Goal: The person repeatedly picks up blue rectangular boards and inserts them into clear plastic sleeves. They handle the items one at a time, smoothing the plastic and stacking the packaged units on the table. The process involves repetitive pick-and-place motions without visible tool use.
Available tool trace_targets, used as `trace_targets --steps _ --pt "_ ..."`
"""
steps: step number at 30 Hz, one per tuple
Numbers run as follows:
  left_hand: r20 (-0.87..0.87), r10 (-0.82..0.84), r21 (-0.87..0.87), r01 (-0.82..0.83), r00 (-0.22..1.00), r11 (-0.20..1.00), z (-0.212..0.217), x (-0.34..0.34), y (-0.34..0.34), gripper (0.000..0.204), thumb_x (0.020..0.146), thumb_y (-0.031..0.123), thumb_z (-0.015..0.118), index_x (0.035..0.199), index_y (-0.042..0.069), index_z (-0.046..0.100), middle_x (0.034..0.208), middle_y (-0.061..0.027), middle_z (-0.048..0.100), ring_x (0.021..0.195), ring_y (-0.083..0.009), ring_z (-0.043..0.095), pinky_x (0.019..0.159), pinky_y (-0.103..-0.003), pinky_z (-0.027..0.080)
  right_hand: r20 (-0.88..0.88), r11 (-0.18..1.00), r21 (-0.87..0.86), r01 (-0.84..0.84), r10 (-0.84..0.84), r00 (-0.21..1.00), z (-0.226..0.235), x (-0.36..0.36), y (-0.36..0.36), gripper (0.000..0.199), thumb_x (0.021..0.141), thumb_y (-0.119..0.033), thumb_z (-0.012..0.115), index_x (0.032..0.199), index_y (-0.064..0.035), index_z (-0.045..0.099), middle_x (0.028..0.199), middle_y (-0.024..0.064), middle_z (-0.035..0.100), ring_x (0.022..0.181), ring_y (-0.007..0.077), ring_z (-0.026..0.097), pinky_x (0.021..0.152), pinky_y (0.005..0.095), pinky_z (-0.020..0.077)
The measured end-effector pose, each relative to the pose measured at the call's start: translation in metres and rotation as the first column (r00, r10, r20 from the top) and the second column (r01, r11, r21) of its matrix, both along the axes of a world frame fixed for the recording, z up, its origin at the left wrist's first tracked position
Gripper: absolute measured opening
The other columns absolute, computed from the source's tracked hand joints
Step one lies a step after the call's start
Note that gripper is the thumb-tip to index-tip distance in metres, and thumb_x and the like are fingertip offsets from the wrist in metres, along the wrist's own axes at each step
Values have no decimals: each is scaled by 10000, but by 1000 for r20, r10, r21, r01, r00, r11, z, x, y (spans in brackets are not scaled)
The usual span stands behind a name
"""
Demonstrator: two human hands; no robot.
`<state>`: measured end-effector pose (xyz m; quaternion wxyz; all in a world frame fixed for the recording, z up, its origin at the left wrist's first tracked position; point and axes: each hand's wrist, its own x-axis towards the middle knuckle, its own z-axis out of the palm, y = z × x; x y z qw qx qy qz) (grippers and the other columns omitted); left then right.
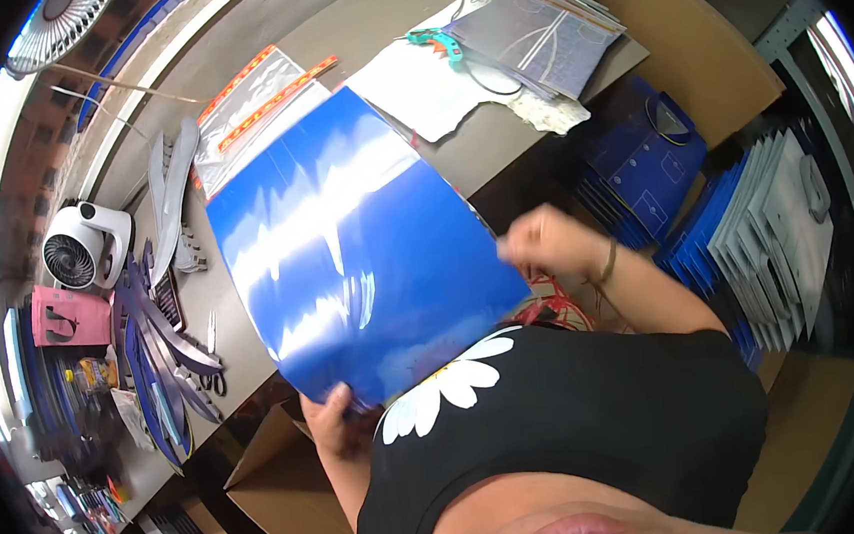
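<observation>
Working from afar, I see closest to me the black shirt [600, 424] with its white petals, and the near edge of the blue sheet [345, 248] lying up against it. The left hand [331, 425] is clamped on that sheet at its near-left corner, thumb on the glossy face and the other fingers hidden. The right hand [551, 244] is at the right edge, fingers curled together; I cannot tell whether they pinch the sheet or merely sit beside it. To handle it well, I would press lightly with the left thumb near the margin, so the shiny face doesn't crease, and let the right fingers guide the edge without bending it. The sheet slants over the near side of the grey table [241, 327], its long axis running from the torso forward and to the left, the far short edge pointing toward the clear packages [260, 114] with orange-red strips, which it partly covers in my view. Beyond, to the right, I make out a white sheet [388, 84], a teal tool [437, 41] on it, and a stack of grey-blue panels [540, 42].
</observation>
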<state>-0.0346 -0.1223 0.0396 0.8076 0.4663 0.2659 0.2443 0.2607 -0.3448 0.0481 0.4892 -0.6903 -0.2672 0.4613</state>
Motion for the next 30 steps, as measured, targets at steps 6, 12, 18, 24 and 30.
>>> trace_targets --steps 6,12,18,24,30 --pt "52 100 60 -103 994 993 -9 72 60 435 846 33 562 1251 -20 413 1145 -132 537 1017 -238 578 872 -372 491 965 832 214 512 -100 -242 -9 159 16 445 798 -387 631 1105 -67 593 1116 143 588 1057 300 542 928 400 416" --pt "-5 377 492 -326 926 807 -19 103 59 647 828 30 607 1385 -2 280 1312 -194 428 1216 -310 430 1033 -418 342 999 912 41 408 -30 -32 -58 188 -14 244 880 -229 506 1012 -59 622 1062 133 613 1023 293 556 885 393 451" --pt "-286 373 958 252 882 140 -6 107 47 762 733 123 709 1397 47 343 1419 -238 312 1313 -388 304 1074 -427 262 962 892 237 385 -270 34 -39 173 -14 123 820 -177 556 822 -79 631 855 97 630 846 287 593 759 398 483" --pt "-409 175 912 403 895 74 -34 126 56 637 715 212 736 1297 92 509 1386 -209 393 1278 -366 375 1052 -423 300 944 884 141 446 -256 209 -19 173 -13 94 802 -171 584 807 -98 643 834 62 637 839 277 589 744 394 480" --pt "-387 192 921 369 902 124 -49 126 62 520 727 231 727 1207 83 598 1346 -189 449 1257 -341 408 1043 -416 314 950 958 277 79 -260 -176 6 153 -1 110 806 -185 583 768 -93 631 813 48 638 865 239 595 746 367 483"
